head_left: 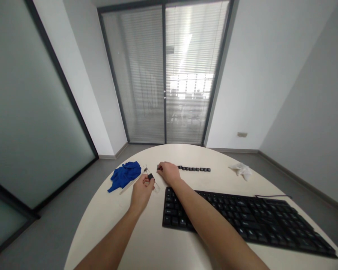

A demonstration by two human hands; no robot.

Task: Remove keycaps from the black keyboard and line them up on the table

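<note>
My left hand (pixel 141 190) is closed around a keycap puller (pixel 150 176) with thin wire prongs, a black middle and a clear end. Past the left end of a row of small black keycaps (pixel 197 169), my right hand (pixel 169 172) pinches a dark keycap (pixel 158 167), which still appears to touch the table; the fingers partly hide it. Below and to the right lies a black keyboard (pixel 228 210), with my right forearm crossing over its left part.
A crumpled blue cloth (pixel 125 175) lies left of my hands, a pale thin stick (pixel 126 187) beside it. Toward the right is crumpled white tissue-like material (pixel 242 170). The keyboard's cable (pixel 273 196) runs behind it. The round table (pixel 146 243) has a curved edge.
</note>
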